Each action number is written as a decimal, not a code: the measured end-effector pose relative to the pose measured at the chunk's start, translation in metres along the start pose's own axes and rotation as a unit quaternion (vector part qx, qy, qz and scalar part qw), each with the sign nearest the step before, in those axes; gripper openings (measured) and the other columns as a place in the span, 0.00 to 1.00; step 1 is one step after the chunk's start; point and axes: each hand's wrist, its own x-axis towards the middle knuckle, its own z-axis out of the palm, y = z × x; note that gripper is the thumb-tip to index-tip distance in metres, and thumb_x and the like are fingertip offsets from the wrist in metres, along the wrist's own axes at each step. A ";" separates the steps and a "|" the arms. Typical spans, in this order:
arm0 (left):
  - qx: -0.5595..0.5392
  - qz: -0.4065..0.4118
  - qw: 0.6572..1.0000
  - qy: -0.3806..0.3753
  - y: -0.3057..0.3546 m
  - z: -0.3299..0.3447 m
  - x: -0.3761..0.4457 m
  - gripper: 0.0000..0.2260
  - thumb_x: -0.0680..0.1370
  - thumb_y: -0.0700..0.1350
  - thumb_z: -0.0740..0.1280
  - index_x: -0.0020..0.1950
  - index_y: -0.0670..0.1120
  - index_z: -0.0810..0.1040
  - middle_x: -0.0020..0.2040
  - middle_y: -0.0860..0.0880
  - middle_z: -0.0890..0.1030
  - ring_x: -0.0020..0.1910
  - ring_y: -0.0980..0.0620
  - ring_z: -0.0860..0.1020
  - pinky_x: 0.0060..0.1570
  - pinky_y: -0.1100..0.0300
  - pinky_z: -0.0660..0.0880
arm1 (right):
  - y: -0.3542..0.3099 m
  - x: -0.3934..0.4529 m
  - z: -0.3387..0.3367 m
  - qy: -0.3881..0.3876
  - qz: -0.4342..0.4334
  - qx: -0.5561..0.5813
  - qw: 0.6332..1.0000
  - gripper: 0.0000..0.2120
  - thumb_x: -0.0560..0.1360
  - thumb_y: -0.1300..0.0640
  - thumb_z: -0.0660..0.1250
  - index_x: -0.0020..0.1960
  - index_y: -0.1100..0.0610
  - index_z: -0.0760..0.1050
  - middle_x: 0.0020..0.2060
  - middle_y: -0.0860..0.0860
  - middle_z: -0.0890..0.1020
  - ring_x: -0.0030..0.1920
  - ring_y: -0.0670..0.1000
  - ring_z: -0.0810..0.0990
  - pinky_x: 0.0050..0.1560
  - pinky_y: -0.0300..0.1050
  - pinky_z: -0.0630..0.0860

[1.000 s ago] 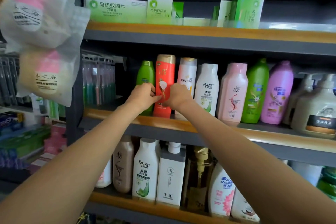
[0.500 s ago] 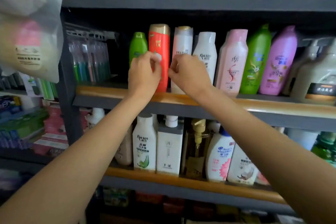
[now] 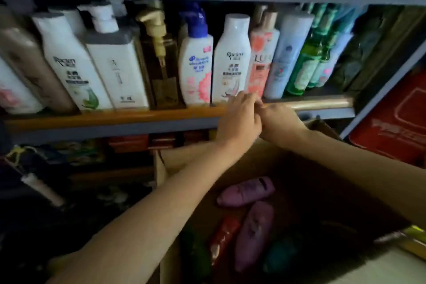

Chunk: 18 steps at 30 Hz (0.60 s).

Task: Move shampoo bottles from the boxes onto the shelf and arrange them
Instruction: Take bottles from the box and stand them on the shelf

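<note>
Purple shampoo bottles [image 3: 246,191] lay in the cardboard box [image 3: 299,163] below the shelf [image 3: 115,117]. Left hand [image 3: 239,120] and right hand [image 3: 279,122] met at its edge (grip unclear), beside a white bottle [image 3: 230,57]; a nudge could topple it.

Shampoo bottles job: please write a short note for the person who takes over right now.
Left hand and right hand: together at the front edge of the shelf, low by the white Rocien bottle. Neither clearly holds a bottle; the picture is blurred and the fingers are not readable.
Done: a row of bottles stands upright on this shelf.
Left: the open cardboard box below holds two purple bottles, a red bottle and others lying down. Lift these onto the shelf and straighten the row.
</note>
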 end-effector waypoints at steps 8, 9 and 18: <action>0.165 0.002 0.970 -0.180 -0.052 0.075 -0.129 0.10 0.67 0.38 0.66 0.48 0.43 0.79 0.45 0.45 0.79 0.46 0.43 0.77 0.41 0.52 0.76 | -0.024 -0.084 0.141 -0.242 -0.191 -0.049 0.950 0.16 0.77 0.56 0.58 0.62 0.60 0.73 0.59 0.57 0.77 0.59 0.58 0.76 0.55 0.51 0.73; 0.182 -0.022 0.963 -0.198 -0.059 0.076 -0.140 0.10 0.66 0.39 0.65 0.46 0.43 0.79 0.43 0.46 0.79 0.44 0.44 0.78 0.39 0.53 0.76 | -0.031 -0.086 0.159 -0.274 -0.208 -0.046 0.938 0.15 0.77 0.57 0.60 0.62 0.60 0.73 0.60 0.57 0.77 0.59 0.58 0.76 0.56 0.51 0.73; 0.264 -0.147 0.900 -0.315 -0.100 0.081 -0.226 0.16 0.76 0.44 0.59 0.63 0.43 0.71 0.62 0.43 0.73 0.62 0.42 0.69 0.57 0.53 0.67 | -0.084 -0.080 0.282 -0.247 -0.341 -0.085 0.903 0.15 0.60 0.48 0.75 0.45 0.51 0.84 0.42 0.45 0.84 0.39 0.49 0.82 0.37 0.41 0.76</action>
